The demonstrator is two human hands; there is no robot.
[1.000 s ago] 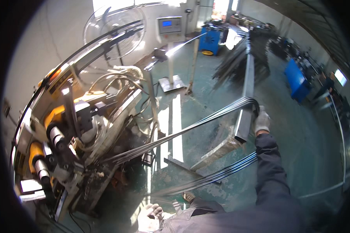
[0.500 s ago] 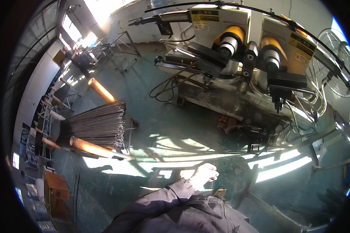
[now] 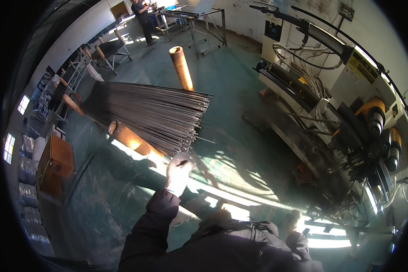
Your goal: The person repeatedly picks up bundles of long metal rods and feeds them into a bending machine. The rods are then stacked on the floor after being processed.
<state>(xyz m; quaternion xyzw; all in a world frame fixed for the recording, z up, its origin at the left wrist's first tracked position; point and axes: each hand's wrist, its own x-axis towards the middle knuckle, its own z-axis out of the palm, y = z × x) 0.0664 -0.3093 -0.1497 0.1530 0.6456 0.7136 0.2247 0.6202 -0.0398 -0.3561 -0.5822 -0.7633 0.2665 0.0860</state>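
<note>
My left hand [image 3: 177, 173], in a whitish glove, reaches out to the near ends of a big bundle of thin dark metal rods [image 3: 154, 115]. Its fingertips lie against or just in front of the rod ends; glare and shadow hide how they are bent. A few rods stick out beyond the others on the right side of the bundle. Down at the lower right, my right hand [image 3: 295, 221] hangs beside my body, smeared and partly lost in bright light, so its fingers do not show clearly.
Two orange-brown upright rollers, one far [image 3: 181, 68] and one near [image 3: 133, 138], flank the rods. A machine [image 3: 349, 109] with cables and yellow-black cylinders stands at right. A brown wooden cabinet [image 3: 56, 156] is at left. Another person [image 3: 143, 20] stands by a far table.
My view has turned left, so the rods sit nearer the middle and the machine farther right. My left hand has moved from before my body out to the rod ends. My right hand has come into view.
</note>
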